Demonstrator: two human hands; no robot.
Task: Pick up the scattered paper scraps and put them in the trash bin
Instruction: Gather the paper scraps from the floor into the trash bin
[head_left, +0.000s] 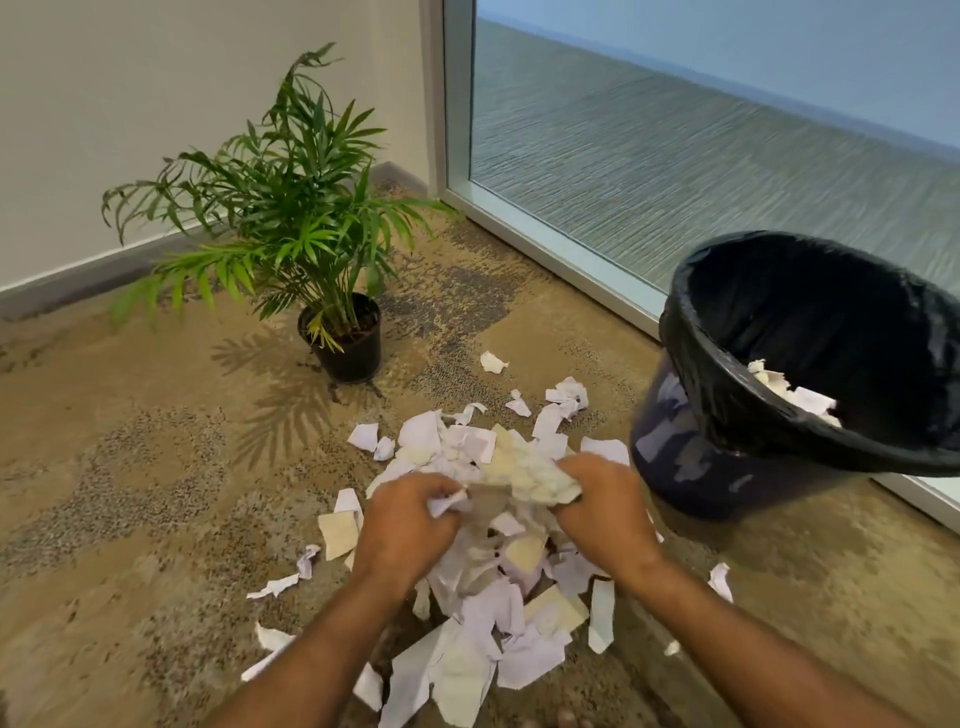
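White and cream paper scraps (483, 639) lie scattered in a heap on the carpet in front of me. My left hand (402, 525) and my right hand (605, 506) both grip a crumpled bundle of scraps (524, 478), held between them just above the heap. The trash bin (737, 457), dark with a black liner, stands to the right of my hands, tilted toward me. Some paper scraps lie inside the bin (795, 395).
A potted palm (345, 343) stands on the carpet behind the heap, to the left. A frosted glass wall (675, 171) with a pale frame runs behind the bin. Loose scraps (493, 362) reach toward the plant and bin.
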